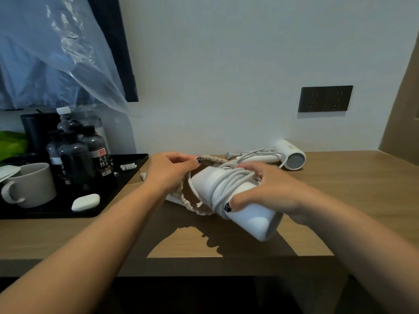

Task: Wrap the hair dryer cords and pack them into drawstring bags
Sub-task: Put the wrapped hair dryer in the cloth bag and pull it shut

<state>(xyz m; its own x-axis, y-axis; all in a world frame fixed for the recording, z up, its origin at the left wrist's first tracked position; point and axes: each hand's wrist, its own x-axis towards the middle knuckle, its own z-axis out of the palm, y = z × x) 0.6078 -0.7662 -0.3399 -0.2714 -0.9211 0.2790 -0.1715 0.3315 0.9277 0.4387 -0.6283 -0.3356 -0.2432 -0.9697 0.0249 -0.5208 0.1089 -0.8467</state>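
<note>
Here, far over at nine o'clock, a flat black tray (127, 175) sits on the brown wooden table (353, 184). On the tray there is a round grey mug with a handle (30, 185), a bunch of dark plastic bottles with black caps (79, 152), and a small white rounded case (85, 202) near the front edge. Above the tray, at eleven o'clock, a clear crinkly plastic sheet (56, 53) hangs down. Near the middle, the left hand (169, 169) is closed around the top of a cream cloth drawstring bag (176, 197), pinching its thick braided rope (213, 160) between the fingers. Just beside it, at three o'clock from that hand, the right hand (269, 192) is gripping a white hair dryer with a smooth round body (247, 217). Its grey-white cord (229, 184) is wound around the body in many loops, and the thumb presses down on the loops. The narrow end of the dryer points at the open mouth of the bag and touches it. Behind, at one o'clock, a second white hair dryer (291, 155) lies on the table by the wall, with its loose white cord (251, 153) spread out next to it. Higher up on the white wall, at two o'clock, there is a dark rectangle socket plate (325, 98).
</note>
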